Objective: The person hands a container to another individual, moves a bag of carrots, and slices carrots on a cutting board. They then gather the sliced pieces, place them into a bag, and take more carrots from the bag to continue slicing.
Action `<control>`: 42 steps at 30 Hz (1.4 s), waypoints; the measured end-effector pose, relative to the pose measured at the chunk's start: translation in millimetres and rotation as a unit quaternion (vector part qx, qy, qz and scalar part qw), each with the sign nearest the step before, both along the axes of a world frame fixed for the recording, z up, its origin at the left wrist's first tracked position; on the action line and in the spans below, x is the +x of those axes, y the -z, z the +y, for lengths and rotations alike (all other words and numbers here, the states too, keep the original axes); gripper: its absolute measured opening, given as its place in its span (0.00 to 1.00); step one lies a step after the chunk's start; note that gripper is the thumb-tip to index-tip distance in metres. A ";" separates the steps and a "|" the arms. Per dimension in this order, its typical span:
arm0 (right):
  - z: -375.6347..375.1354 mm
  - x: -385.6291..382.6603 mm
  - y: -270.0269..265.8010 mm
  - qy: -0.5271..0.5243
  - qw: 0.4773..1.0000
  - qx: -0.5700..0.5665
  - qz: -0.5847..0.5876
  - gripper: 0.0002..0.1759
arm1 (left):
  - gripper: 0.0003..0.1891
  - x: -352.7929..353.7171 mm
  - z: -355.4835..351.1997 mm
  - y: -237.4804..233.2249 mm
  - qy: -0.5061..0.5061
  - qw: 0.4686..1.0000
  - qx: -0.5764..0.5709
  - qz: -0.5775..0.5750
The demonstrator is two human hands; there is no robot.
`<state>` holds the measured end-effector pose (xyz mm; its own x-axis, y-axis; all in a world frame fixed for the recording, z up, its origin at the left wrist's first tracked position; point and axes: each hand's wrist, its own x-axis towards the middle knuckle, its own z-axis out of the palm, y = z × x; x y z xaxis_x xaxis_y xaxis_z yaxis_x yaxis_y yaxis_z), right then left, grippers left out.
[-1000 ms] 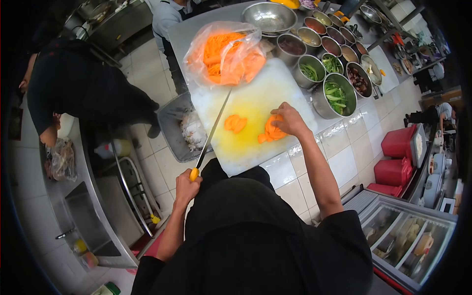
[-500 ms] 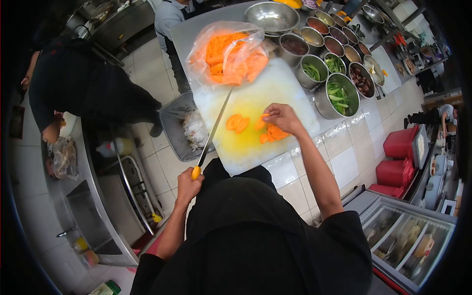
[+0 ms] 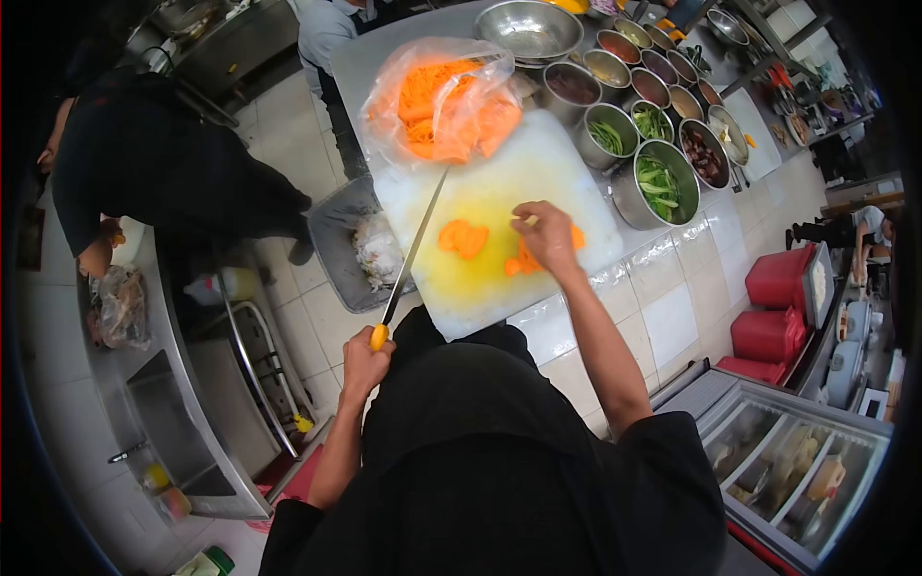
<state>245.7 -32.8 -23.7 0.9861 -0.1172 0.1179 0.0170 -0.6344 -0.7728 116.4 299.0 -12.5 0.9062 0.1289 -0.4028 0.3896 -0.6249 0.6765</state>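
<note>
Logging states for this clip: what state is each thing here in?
Left hand: shut on knife.
Knife: held, blade slanting over board.
Right hand: curled over carrot pile, grip hidden.
Carrot pile: cut, partly covered.
Slices: cut, lying loose on board.
Board: stained yellow.
Bag: open, holding carrot shreds.
Bin: holding scraps.

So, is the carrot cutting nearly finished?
Looks well along. Done: a plastic bag bulges with cut carrot, and a small heap of slices lies on the white cutting board. In hand: the right hand covers more carrot pieces, while the left hand holds the knife. Left, probably: the loose pieces on the board are not in the bag. No whole carrots show.
</note>
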 end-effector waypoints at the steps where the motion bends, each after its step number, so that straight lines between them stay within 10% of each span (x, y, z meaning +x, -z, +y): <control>1: -18.1 -4.9 -6.5 0.002 1.000 -0.016 0.009 0.10 | 0.11 -0.3 1.3 1.5 0.003 1.000 0.003 -0.001; 25: -13.5 -87.1 22.6 0.139 0.987 -0.072 -0.034 0.12 | 0.12 3.8 -5.0 4.9 0.018 1.000 0.003 -0.011; 33: 5.1 -36.0 2.3 -0.093 0.969 0.193 0.121 0.07 | 0.10 3.0 -6.5 0.7 0.018 1.000 -0.003 -0.010; 42: 33.5 6.7 15.2 -0.187 0.980 0.014 0.074 0.09 | 0.10 -2.0 -4.3 8.3 0.004 1.000 -0.017 -0.024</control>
<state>252.5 0.7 -38.9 0.9668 0.2543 -0.0270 0.1312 -0.5840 -0.8011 114.4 294.7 -20.8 0.9259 0.1078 -0.3620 0.3501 -0.6046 0.7155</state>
